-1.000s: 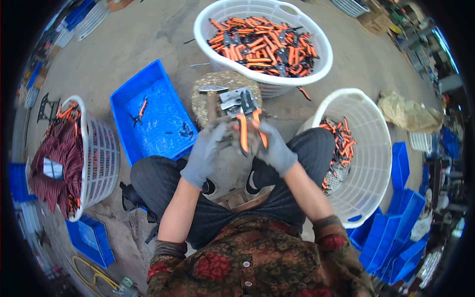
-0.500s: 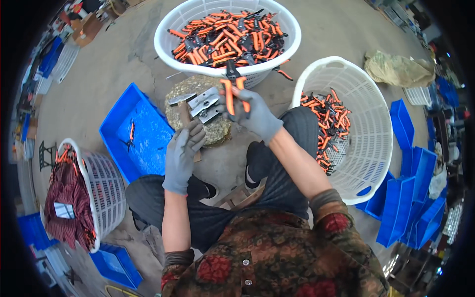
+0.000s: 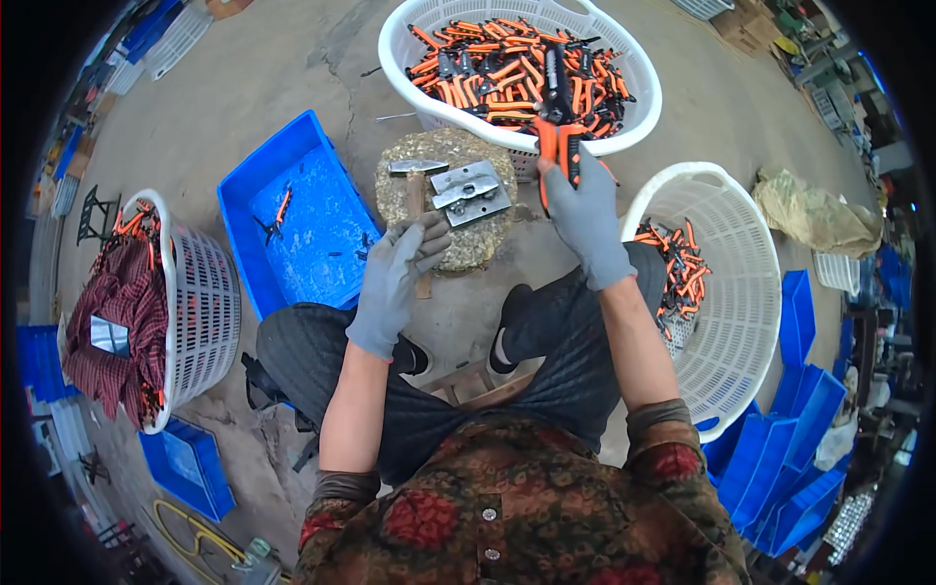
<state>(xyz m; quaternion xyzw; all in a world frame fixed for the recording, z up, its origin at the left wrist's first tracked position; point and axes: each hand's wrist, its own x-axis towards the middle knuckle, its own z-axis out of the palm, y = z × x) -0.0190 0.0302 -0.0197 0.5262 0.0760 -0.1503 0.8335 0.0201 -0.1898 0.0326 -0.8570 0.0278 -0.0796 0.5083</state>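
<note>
My right hand [image 3: 587,219], in a grey glove, grips the orange handles of a wire stripper [image 3: 558,107]. Its long black jaws point up and away, in front of the heaped white basket [image 3: 398,73]. My gloved left hand [image 3: 395,278] holds nothing, its fingers loosely stretched over the wooden handle of a hammer [image 3: 416,190]. The hammer lies on a round, rough stone block [image 3: 395,151]. Beside it on the block sits a metal fixture [image 3: 472,193] of stacked plates. Several similar orange-handled tools [image 3: 487,83] fill the far basket.
To the left, a blue bin [image 3: 312,244] holds one tool and small dark bits. Further left stands a white basket [image 3: 205,312] covered with checked cloth [image 3: 122,283]. At right, another white basket [image 3: 726,292] contains more tools, with blue bins [image 3: 780,458] stacked beyond it.
My right hand has carried the wire stripper away from the fixture, up and right toward the far basket. The whole view has shifted. My left hand remains near the hammer handle.
</note>
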